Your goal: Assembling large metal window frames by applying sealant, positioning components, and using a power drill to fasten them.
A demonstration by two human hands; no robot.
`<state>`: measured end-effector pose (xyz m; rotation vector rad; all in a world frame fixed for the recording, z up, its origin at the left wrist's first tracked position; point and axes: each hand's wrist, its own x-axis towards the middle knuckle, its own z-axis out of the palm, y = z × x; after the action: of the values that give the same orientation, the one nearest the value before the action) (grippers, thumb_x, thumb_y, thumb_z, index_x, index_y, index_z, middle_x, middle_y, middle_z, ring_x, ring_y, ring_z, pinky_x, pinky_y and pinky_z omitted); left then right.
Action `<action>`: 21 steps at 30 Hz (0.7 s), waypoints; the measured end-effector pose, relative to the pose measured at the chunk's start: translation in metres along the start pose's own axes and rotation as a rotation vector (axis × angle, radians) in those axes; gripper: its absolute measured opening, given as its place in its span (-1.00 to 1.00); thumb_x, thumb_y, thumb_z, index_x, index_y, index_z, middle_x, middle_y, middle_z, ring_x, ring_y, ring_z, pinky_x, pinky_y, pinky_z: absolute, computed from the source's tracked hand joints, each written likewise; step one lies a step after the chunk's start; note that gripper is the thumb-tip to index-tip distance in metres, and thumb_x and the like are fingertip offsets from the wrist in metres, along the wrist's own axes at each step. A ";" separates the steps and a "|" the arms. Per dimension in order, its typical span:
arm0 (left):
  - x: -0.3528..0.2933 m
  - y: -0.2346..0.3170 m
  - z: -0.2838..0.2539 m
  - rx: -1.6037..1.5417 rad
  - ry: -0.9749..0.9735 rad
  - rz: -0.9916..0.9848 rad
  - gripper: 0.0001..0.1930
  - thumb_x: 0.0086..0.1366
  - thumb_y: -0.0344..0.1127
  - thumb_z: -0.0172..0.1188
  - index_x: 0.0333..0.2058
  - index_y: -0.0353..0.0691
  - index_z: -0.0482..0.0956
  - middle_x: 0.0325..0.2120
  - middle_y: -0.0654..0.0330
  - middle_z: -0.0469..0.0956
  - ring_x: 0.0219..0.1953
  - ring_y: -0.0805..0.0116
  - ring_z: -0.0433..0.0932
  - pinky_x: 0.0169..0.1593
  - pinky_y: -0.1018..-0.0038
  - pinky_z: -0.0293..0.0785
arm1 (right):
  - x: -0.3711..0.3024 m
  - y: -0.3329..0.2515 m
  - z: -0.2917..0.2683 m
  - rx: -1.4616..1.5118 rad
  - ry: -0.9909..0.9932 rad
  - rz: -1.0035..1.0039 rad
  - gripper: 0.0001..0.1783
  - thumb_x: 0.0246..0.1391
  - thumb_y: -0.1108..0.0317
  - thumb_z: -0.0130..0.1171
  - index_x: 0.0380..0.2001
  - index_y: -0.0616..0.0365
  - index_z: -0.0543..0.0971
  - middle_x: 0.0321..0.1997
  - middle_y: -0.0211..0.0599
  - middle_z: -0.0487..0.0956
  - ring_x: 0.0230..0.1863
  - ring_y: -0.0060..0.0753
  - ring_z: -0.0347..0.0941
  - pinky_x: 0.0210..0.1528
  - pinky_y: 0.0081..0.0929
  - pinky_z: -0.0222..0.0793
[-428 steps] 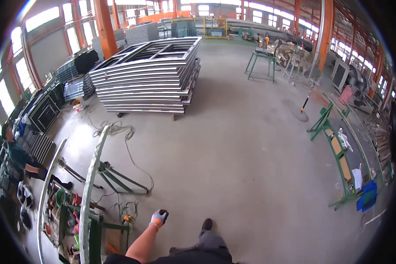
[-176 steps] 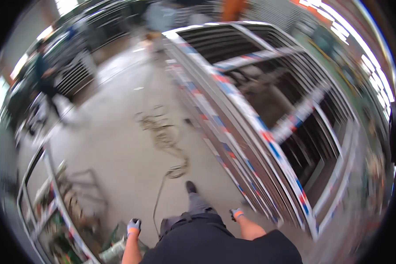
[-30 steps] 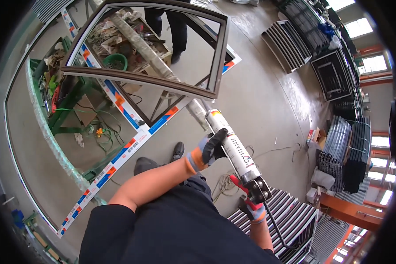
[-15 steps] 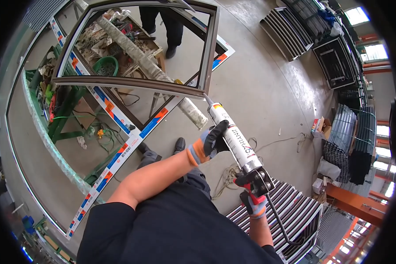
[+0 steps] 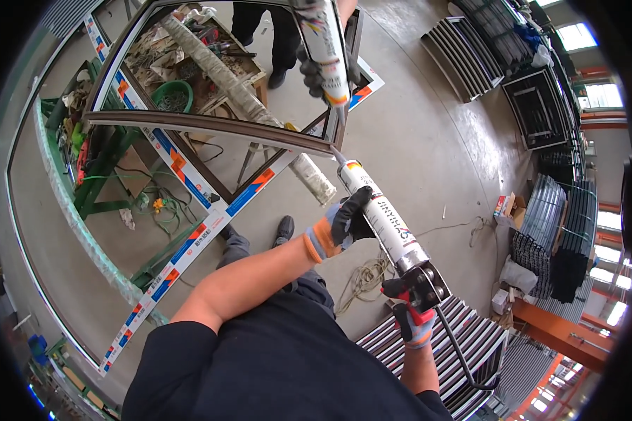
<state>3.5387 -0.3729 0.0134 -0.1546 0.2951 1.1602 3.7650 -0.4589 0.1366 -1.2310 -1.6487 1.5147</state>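
Note:
Slanting across the middle is a caulking gun (image 5: 425, 286) with a white sealant cartridge (image 5: 393, 223). Its nozzle tip meets the near right corner of a brown window frame (image 5: 218, 129) with a glass pane. My left hand (image 5: 347, 217), in a grey, black and orange glove, is closed around the cartridge's upper part. My right hand (image 5: 413, 324), gloved alike, grips the gun's red handle; some of its fingers are hidden. Beyond the corner, a co-worker's dark-gloved hand (image 5: 310, 72) holds a second white sealant cartridge (image 5: 323, 49), nozzle pointing down to the frame's right side.
Below the window frame run rails with blue-orange-white tape (image 5: 179, 274). A crate of scraps and a green basket (image 5: 173, 97) show through the glass. Stacked dark profiles (image 5: 463, 59) stand right; striped profiles (image 5: 463, 344) lie beside my right arm. A coiled cord (image 5: 365, 281) rests on the floor.
The co-worker's cartridge and gloved hand have come into view at the top, over the frame's right side. My gun and both hands have shifted slightly right and down in the picture, grips unchanged.

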 end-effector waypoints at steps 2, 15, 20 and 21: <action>0.000 0.000 -0.002 -0.001 0.003 0.004 -0.50 0.32 0.04 0.20 0.00 -0.26 0.41 -0.18 0.06 0.58 -0.12 0.11 0.62 0.00 0.06 0.59 | 0.001 0.000 0.003 0.003 0.000 -0.021 -0.33 0.07 0.21 0.28 0.20 0.25 0.33 -0.06 -0.09 0.56 0.01 -0.11 0.52 0.11 -0.11 0.40; -0.029 0.037 -0.006 -0.056 -0.004 0.116 -0.57 0.34 0.02 0.17 -0.03 -0.20 0.44 -0.21 0.10 0.57 -0.14 0.15 0.63 -0.05 0.11 0.62 | 0.025 -0.030 0.048 0.130 0.046 0.174 -0.39 -0.05 0.39 0.27 0.11 0.27 0.36 -0.14 -0.20 0.56 -0.14 -0.34 0.51 -0.10 -0.41 0.42; -0.045 0.062 -0.015 -0.066 -0.013 0.192 -0.54 0.33 0.04 0.18 -0.01 -0.21 0.43 -0.20 0.10 0.58 -0.14 0.17 0.63 -0.05 0.13 0.62 | 0.047 -0.041 0.076 0.159 -0.013 0.162 -0.58 -0.03 0.50 0.21 -0.04 0.24 0.41 -0.24 -0.41 0.48 -0.28 -0.63 0.39 -0.38 -0.75 0.30; -0.050 0.067 -0.018 -0.062 -0.005 0.206 -0.53 0.33 0.05 0.18 0.00 -0.20 0.43 -0.20 0.10 0.58 -0.14 0.16 0.63 -0.05 0.13 0.62 | 0.052 -0.042 0.082 0.161 -0.042 0.169 -0.58 -0.04 0.53 0.18 -0.04 0.23 0.41 -0.26 -0.43 0.47 -0.29 -0.65 0.37 -0.37 -0.75 0.30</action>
<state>3.4561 -0.3950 0.0140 -0.1790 0.2756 1.3742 3.6618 -0.4450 0.1533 -1.2844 -1.4462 1.7497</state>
